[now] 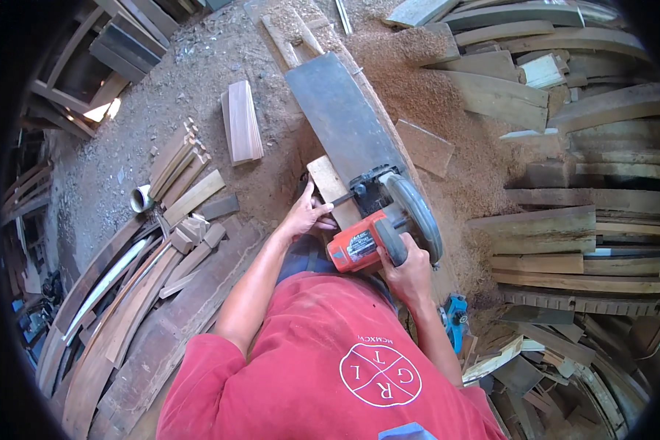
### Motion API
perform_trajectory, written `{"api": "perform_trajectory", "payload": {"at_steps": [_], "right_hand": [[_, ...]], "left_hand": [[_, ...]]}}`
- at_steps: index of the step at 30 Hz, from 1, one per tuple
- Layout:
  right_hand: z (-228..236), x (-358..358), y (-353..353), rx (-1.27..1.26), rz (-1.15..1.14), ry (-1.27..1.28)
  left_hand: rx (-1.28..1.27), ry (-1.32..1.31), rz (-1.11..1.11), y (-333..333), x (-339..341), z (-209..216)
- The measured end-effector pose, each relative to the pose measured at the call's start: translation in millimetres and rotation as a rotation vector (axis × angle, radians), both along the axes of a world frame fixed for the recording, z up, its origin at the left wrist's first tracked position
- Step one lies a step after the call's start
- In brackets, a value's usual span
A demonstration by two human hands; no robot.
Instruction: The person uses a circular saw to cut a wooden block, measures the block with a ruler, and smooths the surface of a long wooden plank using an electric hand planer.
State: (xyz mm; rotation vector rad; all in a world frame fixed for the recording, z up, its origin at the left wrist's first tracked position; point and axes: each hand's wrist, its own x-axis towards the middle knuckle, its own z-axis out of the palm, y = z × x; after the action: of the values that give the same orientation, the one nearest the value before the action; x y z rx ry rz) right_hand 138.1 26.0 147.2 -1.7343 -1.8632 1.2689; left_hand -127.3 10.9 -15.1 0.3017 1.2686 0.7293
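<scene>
My right hand (pixel 409 273) is wrapped around the rear handle of a circular saw (pixel 361 242) with a red-orange motor housing and a dark blade guard. The saw sits at the near end of a wide grey board (pixel 345 110), tilted on its side of the bench. My left hand (pixel 308 214) grips the edge of a pale wooden block (pixel 327 176), just left of the saw. Its thumb lies by the dark rod that sticks out from the saw's base. The blade and the far fingertips of my left hand are hidden.
The board lies on a long narrow bench (pixel 378 95). Left stand a stack of thin planks (pixel 242 122), bundled wood strips (pixel 180 161) and long curved boards (pixel 117 308). Sawdust (pixel 484 154) and heaped boards (pixel 539 231) spread along the right. A teal power tool (pixel 456 321) rests near my right forearm.
</scene>
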Motion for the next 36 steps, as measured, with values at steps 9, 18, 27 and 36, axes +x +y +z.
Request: {"api": "perform_trajectory", "payload": {"at_steps": [9,18,27,36], "right_hand": [[-9.3,1.7,-2.4,0.041,-0.006,0.011],[-13.1,-2.5,0.9,0.05,-0.014,0.031],[-19.0,-7.7,9.3,0.051,-0.019,0.046],[-19.3,-9.3,9.9,0.045,-0.055,0.025]], "left_hand": [[-0.013,0.0,-0.023,6.0,-3.3,8.4],[-0.02,-0.011,-0.002,8.0,-9.9,-1.9],[0.011,-0.009,-0.026,16.1,-18.4,-2.5],[-0.006,0.026,-0.038,23.2,-20.6,2.9]]}}
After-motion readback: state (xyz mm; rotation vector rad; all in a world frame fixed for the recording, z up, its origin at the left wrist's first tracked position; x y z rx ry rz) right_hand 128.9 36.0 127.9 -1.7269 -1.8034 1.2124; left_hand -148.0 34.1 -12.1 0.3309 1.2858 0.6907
